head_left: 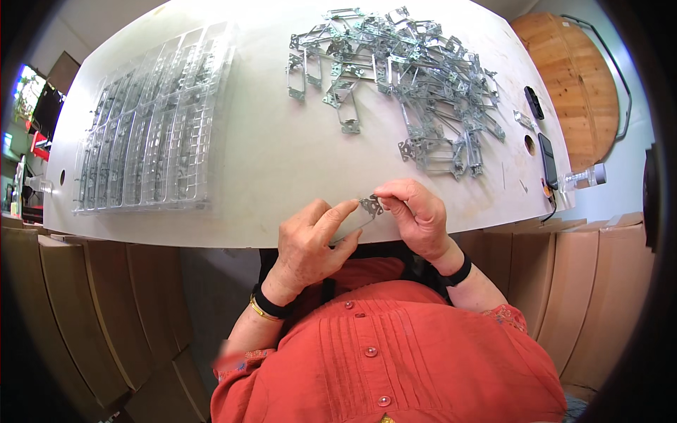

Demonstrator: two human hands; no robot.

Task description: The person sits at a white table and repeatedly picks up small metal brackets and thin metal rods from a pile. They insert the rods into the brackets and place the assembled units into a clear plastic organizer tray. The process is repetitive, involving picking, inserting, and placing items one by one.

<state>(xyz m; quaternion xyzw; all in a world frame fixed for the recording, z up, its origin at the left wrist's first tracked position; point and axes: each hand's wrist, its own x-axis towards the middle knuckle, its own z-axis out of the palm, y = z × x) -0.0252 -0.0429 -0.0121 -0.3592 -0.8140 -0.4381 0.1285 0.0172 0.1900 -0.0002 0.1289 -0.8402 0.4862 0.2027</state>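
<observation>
Near the table's front edge, my left hand [314,240] grips a small metal bracket [369,206] between thumb and fingers. The bracket has a flat end plate with holes and a thin arm running back toward the palm, partly hidden by the fingers. My right hand [419,217] is closed in a pinch at the plate's right end; whether a smaller part sits in that pinch is too small to tell. Beyond my hands lies a tangled heap of similar metal brackets [430,92], its nearest pieces just past my right hand.
Clear plastic trays [146,141] with long compartments, filled with metal parts, lie on the white table [264,141] at left. Along the right edge are a black phone-like device [547,161], a small black object [534,103] and a clear bottle [584,178]. Cardboard boxes [92,303] stand below.
</observation>
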